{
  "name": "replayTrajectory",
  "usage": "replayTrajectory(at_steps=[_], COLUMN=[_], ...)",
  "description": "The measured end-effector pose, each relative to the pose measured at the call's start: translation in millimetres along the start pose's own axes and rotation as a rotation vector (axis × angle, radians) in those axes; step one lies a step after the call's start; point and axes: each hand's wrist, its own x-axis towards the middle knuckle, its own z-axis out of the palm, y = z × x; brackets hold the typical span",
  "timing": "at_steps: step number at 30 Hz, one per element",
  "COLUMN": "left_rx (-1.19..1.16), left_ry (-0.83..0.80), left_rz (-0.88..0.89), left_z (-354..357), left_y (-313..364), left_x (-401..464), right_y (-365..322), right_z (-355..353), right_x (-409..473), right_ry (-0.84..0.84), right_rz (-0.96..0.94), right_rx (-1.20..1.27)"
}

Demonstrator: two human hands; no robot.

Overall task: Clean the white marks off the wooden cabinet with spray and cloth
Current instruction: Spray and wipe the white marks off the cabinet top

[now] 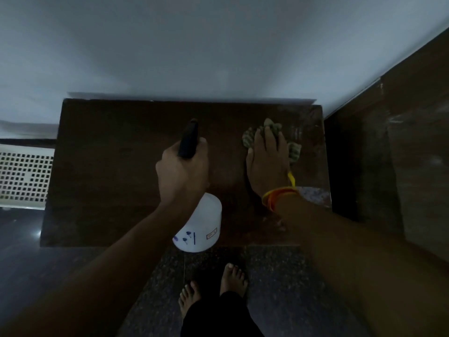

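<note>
One wooden cabinet (116, 166) stands against a pale wall (194, 45), its dark top seen from above; everything below is placed relative to it. At its right side rises a taller dark wooden panel (401, 154). Left of the cabinet, low by the floor, sits one white perforated basket (24, 176). In front of it lies a speckled stone floor (291, 288), where two bare feet (233, 278) stand.

Faint white marks (297, 132) smear the right rear part of the cabinet top.

One spray bottle (201, 224), white-bodied with a black head, hangs over the cabinet's front middle. The left hand (182, 173) grips its neck, fingers (202, 142) curled round the black trigger head, nozzle pointing toward the wall.

One greenish cloth (272, 128) lies on the right part of the cabinet top, beside the white marks. The right hand (267, 164) presses flat on it, fingers (268, 135) straight, cloth showing beyond the fingertips and at both sides of the hand. Orange and yellow bangles (279, 194) circle that wrist.
</note>
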Motion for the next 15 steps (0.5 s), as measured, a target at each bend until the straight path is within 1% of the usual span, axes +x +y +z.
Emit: replayTrajectory(at_steps=[4,6,9,11,15], left_rx=[0.006,0.019,0.020,0.010,0.015], left_ry=[-0.024,-0.031,-0.038,-0.040,-0.042], left_rz=[0.021,0.019,0.022,0.025,0.038], left_z=[2,1,-6,-13,-26], left_y=[-9,-13,-20,-22,-24], left_x=[-10,-17,-26,-32,-44], right_y=[-1,1,-2,-4,-4], right_z=[2,3,0,-4,-9], right_x=[1,-20,-68,-96,-119], right_ry=[-0.001,-0.001,0.002,-0.043,-0.076], right_rz=[0.031,0.003,0.013,0.006,0.019], right_rx=[0.021,0.001,-0.002,-0.002,-0.066])
